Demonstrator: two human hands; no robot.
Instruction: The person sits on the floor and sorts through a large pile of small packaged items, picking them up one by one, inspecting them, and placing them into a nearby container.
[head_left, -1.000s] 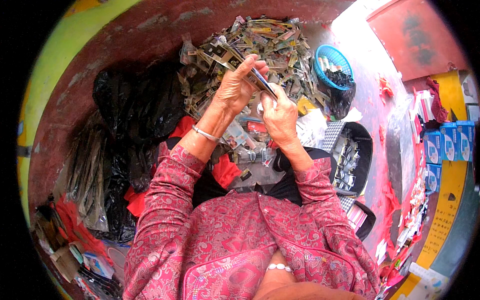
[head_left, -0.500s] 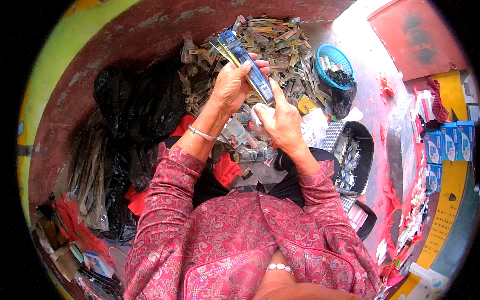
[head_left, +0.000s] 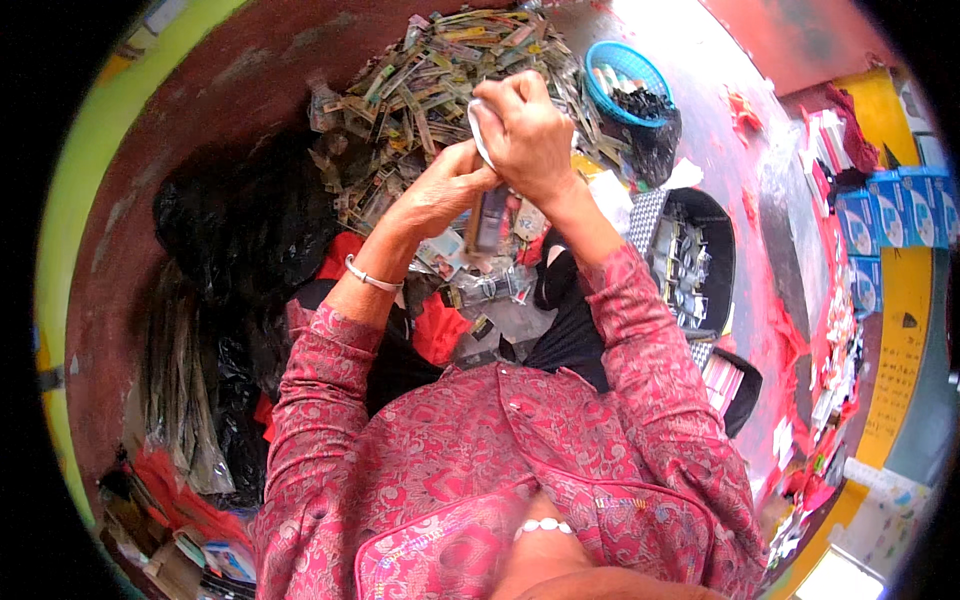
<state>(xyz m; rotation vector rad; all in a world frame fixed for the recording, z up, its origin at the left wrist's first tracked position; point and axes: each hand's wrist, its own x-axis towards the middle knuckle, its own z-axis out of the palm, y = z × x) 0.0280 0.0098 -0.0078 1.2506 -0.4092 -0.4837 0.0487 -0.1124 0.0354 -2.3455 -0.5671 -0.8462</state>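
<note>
**A:** so what's actually being held up there? hard to make out with everything piled around.

**B:** a narrow dark packet (head_left: 489,218) is gripped between both hands, hanging down just below the fists; the right hand (head_left: 527,135) is closed tight over its top end, with a scrap of white wrapper (head_left: 478,128) pinched under the fingers; the left hand (head_left: 440,195) is curled against the packet's side, touching the right one, a silver bangle (head_left: 370,277) seen on that wrist.

**A:** and the clutter?

**B:** a big heap of small flat packets (head_left: 430,70) is spread right behind the hands, so the packet's upper part is partly lost against it and hidden by the right fist; a blue basket (head_left: 605,62) is set to the right of the heap, well apart from the hands; a black tray (head_left: 715,215) filled with small silvery packs is placed just beside the right forearm; black plastic bags (head_left: 235,215) are bunched to the left; blue boxes (head_left: 885,215) are stacked at the far right edge; the lap area is covered by the red patterned sleeves (head_left: 645,350).
</note>
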